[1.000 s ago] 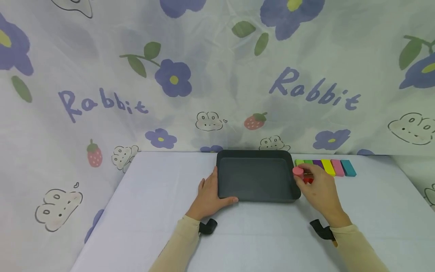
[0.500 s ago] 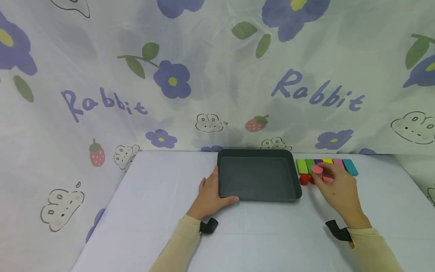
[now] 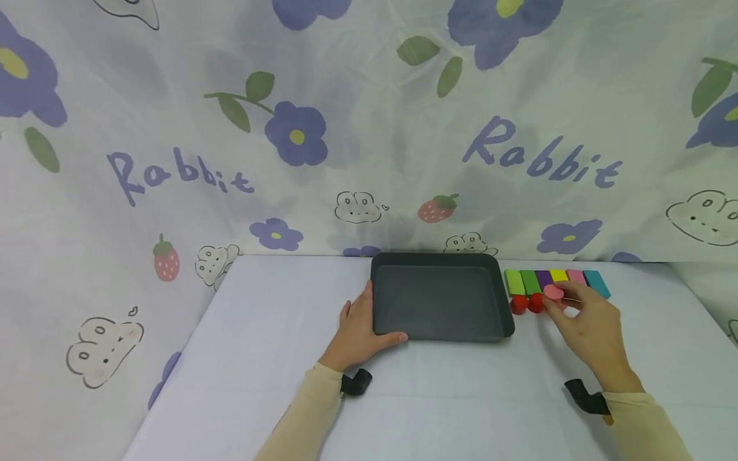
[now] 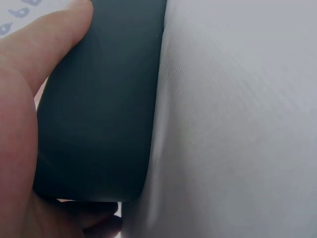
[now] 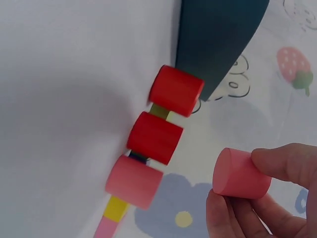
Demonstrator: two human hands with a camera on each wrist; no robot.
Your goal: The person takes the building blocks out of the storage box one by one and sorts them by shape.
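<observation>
My right hand [image 3: 590,326] pinches a pink cylinder block [image 5: 240,173] between thumb and fingertips, to the right of the tray. In the right wrist view it is held apart from a row of cylinders: two red cylinders [image 5: 176,90] and a second pink cylinder [image 5: 133,182]. The dark grey rectangular tray [image 3: 441,301] lies flat with nothing in it. My left hand [image 3: 357,330] rests at its front left corner, straight fingers along the left side and thumb along the front edge. In the left wrist view the thumb lies against the tray's outer wall [image 4: 99,114].
Behind the cylinders lies a row of flat rectangular blocks: light green [image 3: 514,283], green [image 3: 529,282], purple [image 3: 543,278], yellow, pink and teal [image 3: 596,283]. A patterned cloth [image 3: 369,128] hangs right behind the tray and blocks. White cloth [image 3: 450,403] covers the table.
My right hand has moved right with the pink cylinder, from the tray's right rim to beyond the red cylinders, which now show. The left hand and tray have stayed put.
</observation>
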